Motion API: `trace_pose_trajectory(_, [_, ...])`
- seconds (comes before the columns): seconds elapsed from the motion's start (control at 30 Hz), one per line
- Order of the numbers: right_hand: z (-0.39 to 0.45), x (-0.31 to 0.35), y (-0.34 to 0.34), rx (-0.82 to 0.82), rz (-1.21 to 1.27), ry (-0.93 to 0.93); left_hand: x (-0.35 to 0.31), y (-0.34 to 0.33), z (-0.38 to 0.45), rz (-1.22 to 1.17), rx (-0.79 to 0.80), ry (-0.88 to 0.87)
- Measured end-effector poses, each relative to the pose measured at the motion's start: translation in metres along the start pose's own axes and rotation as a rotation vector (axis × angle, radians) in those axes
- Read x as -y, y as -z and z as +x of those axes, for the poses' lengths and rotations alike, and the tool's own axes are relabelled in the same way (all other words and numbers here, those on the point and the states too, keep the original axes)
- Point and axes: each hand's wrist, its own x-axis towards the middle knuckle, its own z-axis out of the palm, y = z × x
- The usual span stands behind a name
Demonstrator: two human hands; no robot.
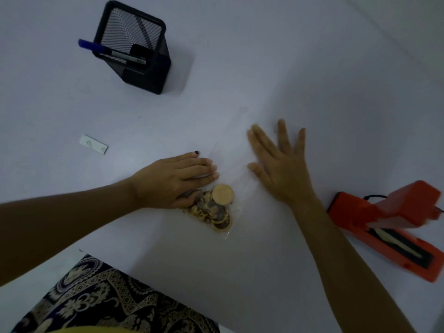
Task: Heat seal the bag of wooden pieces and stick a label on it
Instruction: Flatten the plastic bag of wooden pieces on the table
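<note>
A clear plastic bag lies flat on the white table, its lower end filled with round wooden pieces. My left hand rests flat on the bag's left side, its thumb against the wooden pieces. My right hand lies palm down with fingers spread on the bag's right edge. An orange heat sealer sits at the right, its jaw open. A small white label lies at the left, apart from both hands.
A black mesh pen holder with a blue pen stands at the back left. The table's near edge runs along the bottom, with patterned cloth below it. A black cord leaves the sealer at the right.
</note>
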Motion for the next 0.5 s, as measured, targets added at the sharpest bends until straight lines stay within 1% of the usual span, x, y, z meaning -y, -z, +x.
trace_pose_trajectory(0.1, [0.005, -0.006, 0.006, -0.032, 0.029, -0.116, 0.0, 0.001, 0.002, -0.005, 0.003, 0.006])
trace_pose_trajectory(0.17, [0.011, 0.007, 0.01, -0.062, 0.053, -0.13, -0.001, 0.001, 0.001, -0.01, 0.007, 0.01])
trace_pose_trajectory(0.2, [0.013, 0.019, 0.012, -0.063, 0.06, -0.077, -0.001, 0.001, 0.0, -0.011, 0.009, 0.009])
trace_pose_trajectory(0.3, [0.022, 0.049, 0.014, -0.052, 0.045, 0.159, -0.003, 0.0, -0.003, 0.006, 0.007, -0.01])
trace_pose_trajectory(0.33, [0.026, 0.05, 0.015, -0.049, 0.032, 0.181, -0.003, 0.001, -0.003, 0.011, 0.004, -0.011])
trace_pose_trajectory(0.37, [0.03, 0.045, 0.015, -0.047, 0.018, 0.16, -0.002, 0.001, -0.003, 0.011, 0.002, -0.007])
trace_pose_trajectory(0.5, [0.042, 0.015, 0.018, -0.051, 0.044, -0.08, -0.002, 0.003, 0.0, -0.003, 0.004, 0.006])
